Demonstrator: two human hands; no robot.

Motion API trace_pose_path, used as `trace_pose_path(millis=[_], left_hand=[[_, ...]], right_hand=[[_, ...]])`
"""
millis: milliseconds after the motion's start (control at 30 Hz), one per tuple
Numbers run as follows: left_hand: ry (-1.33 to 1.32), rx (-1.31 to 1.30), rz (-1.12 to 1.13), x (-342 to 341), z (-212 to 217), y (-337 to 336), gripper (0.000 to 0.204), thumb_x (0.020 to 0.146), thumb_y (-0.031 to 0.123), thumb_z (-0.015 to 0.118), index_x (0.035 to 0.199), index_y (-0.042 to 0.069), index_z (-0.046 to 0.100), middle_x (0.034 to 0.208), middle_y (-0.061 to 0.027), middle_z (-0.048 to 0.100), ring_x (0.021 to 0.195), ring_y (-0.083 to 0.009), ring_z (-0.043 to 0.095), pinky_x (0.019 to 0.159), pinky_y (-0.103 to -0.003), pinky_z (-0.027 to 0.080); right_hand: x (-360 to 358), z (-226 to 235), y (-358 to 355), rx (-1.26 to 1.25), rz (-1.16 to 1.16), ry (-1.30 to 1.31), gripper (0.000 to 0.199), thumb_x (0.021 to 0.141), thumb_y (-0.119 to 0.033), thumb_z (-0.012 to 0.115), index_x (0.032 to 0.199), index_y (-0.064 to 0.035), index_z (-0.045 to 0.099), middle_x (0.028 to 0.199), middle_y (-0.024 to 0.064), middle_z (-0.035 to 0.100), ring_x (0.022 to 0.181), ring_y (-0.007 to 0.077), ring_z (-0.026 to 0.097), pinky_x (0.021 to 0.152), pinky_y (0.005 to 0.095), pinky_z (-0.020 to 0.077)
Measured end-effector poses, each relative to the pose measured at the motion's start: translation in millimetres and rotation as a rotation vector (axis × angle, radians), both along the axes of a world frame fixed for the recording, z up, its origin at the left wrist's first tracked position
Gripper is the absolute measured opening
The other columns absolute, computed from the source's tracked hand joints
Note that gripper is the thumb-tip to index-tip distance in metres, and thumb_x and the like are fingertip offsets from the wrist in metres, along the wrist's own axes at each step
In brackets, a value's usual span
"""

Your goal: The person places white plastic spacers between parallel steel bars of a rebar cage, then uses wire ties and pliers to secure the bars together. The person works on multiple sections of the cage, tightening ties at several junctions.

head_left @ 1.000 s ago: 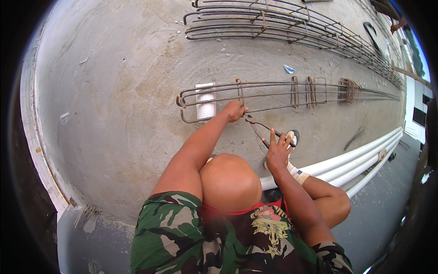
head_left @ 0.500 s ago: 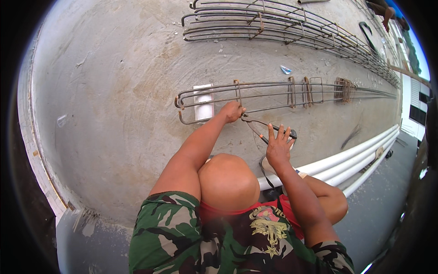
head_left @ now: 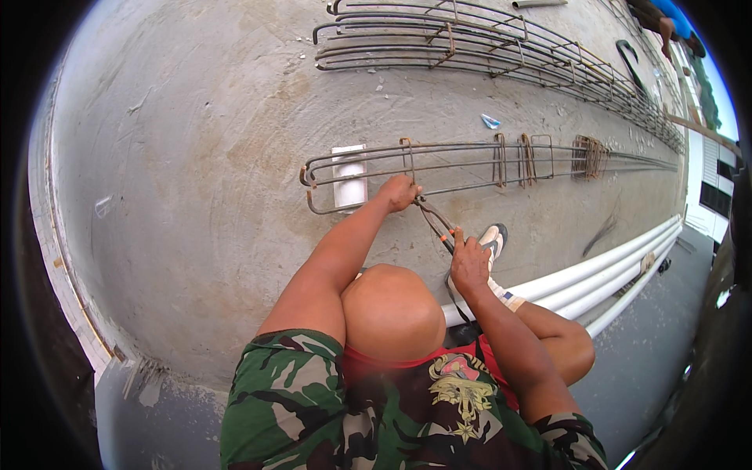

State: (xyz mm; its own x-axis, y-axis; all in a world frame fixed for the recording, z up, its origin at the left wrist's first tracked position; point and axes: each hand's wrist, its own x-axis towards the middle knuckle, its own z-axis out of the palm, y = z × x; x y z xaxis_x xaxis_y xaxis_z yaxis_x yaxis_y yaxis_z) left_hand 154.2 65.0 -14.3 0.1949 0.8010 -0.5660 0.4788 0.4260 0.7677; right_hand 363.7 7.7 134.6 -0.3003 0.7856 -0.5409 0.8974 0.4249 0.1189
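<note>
My right hand (head_left: 470, 265) is closed around the handles of long-handled pincers (head_left: 439, 222), which have orange marks on the grips. The jaws of the pincers meet the near corner of a rusty stirrup (head_left: 408, 157) on a narrow rebar cage (head_left: 462, 166). Right there, my left hand (head_left: 400, 193) is closed at the near bar and the stirrup's corner; its fingers partly hide what they pinch. Under the cage's hooked left end lies a white half-round block (head_left: 349, 177).
A larger bundle of rebar cages (head_left: 470, 47) stretches along the far side. Loose stirrups (head_left: 589, 157) hang bunched on the cage's right part. White pipes (head_left: 580, 283) lie at the right, near my shoe (head_left: 493, 239). Another person (head_left: 674, 19) is at the far right.
My right hand has closed, bringing the spread handles of the pincers together. My left hand has stayed at the stirrup's corner.
</note>
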Motion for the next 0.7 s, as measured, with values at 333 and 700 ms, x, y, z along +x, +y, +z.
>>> trace_pose_path(millis=[333, 700], left_hand=[[-0.019, 0.023, -0.013, 0.6, 1.4, 2.4, 0.040, 0.090, 0.033, 0.053, 0.080, -0.003, 0.066, 0.083, -0.0241, 0.065, 0.085, -0.0383, 0.063, 0.077, -0.045, 0.047], [0.028, -0.031, -0.014, 0.6, 10.1, 4.7, 0.038, 0.090, 0.034, 0.054, 0.090, -0.002, 0.067, 0.095, -0.0249, 0.065, 0.093, -0.0401, 0.061, 0.082, -0.046, 0.048]], right_hand=[[6.8, -1.0, 19.6, -0.898, -0.866, 0.484, 0.039, 0.089, -0.021, 0.063, 0.119, -0.0004, 0.050, 0.082, 0.0127, 0.061, 0.068, 0.0268, 0.062, 0.063, 0.0395, 0.0521], [30.3, -27.7, 31.0, -0.947, -0.947, 0.452, 0.032, 0.080, -0.023, 0.073, 0.095, 0.0015, 0.059, 0.079, 0.0117, 0.065, 0.063, 0.0193, 0.065, 0.054, 0.0331, 0.0532]])
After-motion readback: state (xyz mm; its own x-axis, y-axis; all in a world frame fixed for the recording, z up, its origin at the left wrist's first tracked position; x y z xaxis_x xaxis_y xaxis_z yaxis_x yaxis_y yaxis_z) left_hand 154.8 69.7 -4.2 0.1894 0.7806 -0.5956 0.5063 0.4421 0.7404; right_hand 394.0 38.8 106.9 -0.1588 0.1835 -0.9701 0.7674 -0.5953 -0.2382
